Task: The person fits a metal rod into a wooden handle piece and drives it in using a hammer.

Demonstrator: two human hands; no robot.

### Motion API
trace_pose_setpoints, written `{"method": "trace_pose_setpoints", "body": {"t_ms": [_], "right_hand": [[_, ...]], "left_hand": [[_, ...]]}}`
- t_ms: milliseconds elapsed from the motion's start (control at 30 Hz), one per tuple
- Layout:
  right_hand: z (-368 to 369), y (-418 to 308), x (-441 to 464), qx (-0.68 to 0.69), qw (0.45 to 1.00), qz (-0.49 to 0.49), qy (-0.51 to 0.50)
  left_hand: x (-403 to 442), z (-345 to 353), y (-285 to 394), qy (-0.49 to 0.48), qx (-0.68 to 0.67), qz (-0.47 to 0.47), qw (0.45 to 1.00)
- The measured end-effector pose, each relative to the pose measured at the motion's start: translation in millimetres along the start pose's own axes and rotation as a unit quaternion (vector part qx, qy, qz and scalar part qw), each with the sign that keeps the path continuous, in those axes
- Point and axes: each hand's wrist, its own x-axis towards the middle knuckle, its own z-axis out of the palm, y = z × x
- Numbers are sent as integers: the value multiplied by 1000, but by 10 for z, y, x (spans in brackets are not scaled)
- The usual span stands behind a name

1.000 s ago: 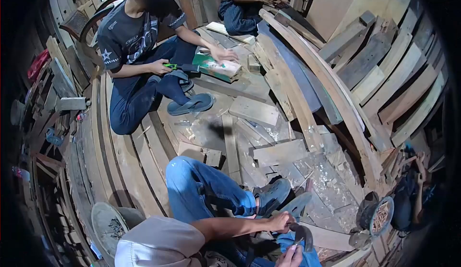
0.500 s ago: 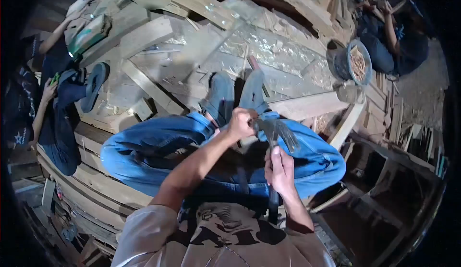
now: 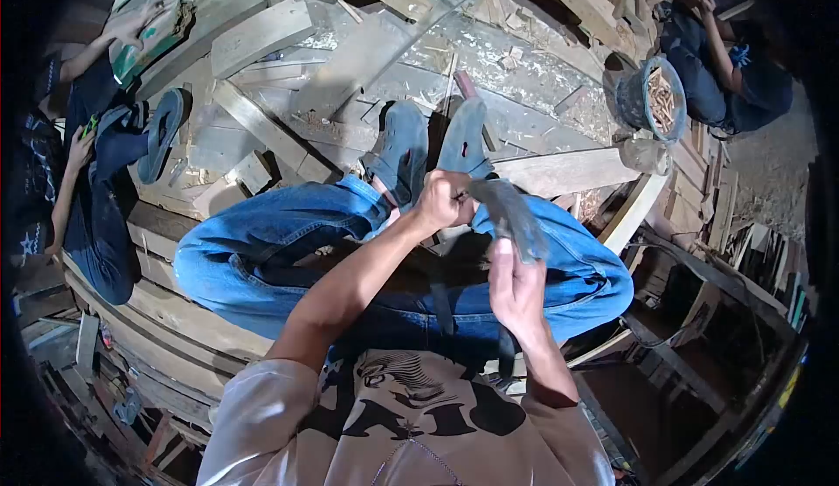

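Observation:
My right hand (image 3: 517, 289) is closed around the dark handle of a hammer, over my right thigh. The hammer's metal head (image 3: 511, 219) lies just above that hand, slightly blurred. My left hand (image 3: 444, 199) is closed in front of my shoes (image 3: 463, 141), its fingertips beside the left end of the head. What sits in its fingers is too small to make out. Blue jeans (image 3: 262, 250) cover my crossed legs beneath both hands.
Beyond my shoes lie wood boards (image 3: 568, 171) and shavings. A bucket of wood pieces (image 3: 651, 101) stands at upper right, near a seated person (image 3: 725, 75). Another person's hand (image 3: 80, 147) is at left, by a sandal (image 3: 162, 136). Slatted planks (image 3: 175, 311) run at lower left.
The view has swung down from the room onto my lap. Since half a second ago, the hammer head has shifted slightly and my right hand has risen a little toward it.

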Motion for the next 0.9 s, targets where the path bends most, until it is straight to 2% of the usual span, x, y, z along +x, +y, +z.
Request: {"method": "trace_pose_setpoints", "body": {"t_ms": [33, 100, 133, 233, 300, 333, 367, 433, 467, 500, 567, 633, 667, 700, 767, 833, 900], "right_hand": [[-20, 22, 6, 16, 998, 33, -45], [-34, 21, -47, 91, 993, 64, -44], [-60, 10, -69, 108, 992, 55, -38], [-71, -56, -84, 166, 985, 55, -4], [-61, -126, 75, -1, 999, -49, 11], [-89, -100, 39, -45, 993, 66, -91], [-74, -100, 21, -2, 998, 41, -53], [-74, -142, 22, 59, 996, 68, -11], [-120, -105, -48, 102, 990, 94, -38], [-86, -106, -58, 161, 985, 49, -33], [-76, -130, -58, 169, 984, 45, -22], [12, -102, 62, -1, 1000, -19, -17], [-52, -81, 48, -29, 995, 41, -83], [-57, -98, 83, -31, 996, 38, -79], [-59, -174, 70, 35, 999, -18, -7], [-59, -228, -14, 139, 990, 39, 4], [-12, -165, -52, 139, 989, 52, 16]], "left_hand": [[-8, 3, -18, 1, -2, 3, 1000], [-22, -2, -62, -3, -4, 33, 999], [-53, 34, -59, 17, -4, 3, 1000], [-37, 22, -56, -9, -6, 6, 1000], [-8, -14, -14, -12, -17, 16, 1000], [10, -21, -3, -17, -29, 23, 999], [18, -14, -29, -16, -31, 26, 999], [-13, -17, -40, -5, 27, 5, 1000], [-44, -7, -64, -21, -23, -10, 999], [-35, 25, -72, -6, -17, 10, 1000], [-11, 52, -44, 30, -37, 7, 999], [-1, 43, -8, 30, -42, 11, 999], [21, 45, -5, 28, -49, 12, 998], [53, 54, -42, 29, -50, 17, 998], [-27, 73, -90, 61, -36, 25, 997], [10, -21, 11, 3, -29, -13, 999], [22, -19, 31, -1, -32, -29, 999]]}}
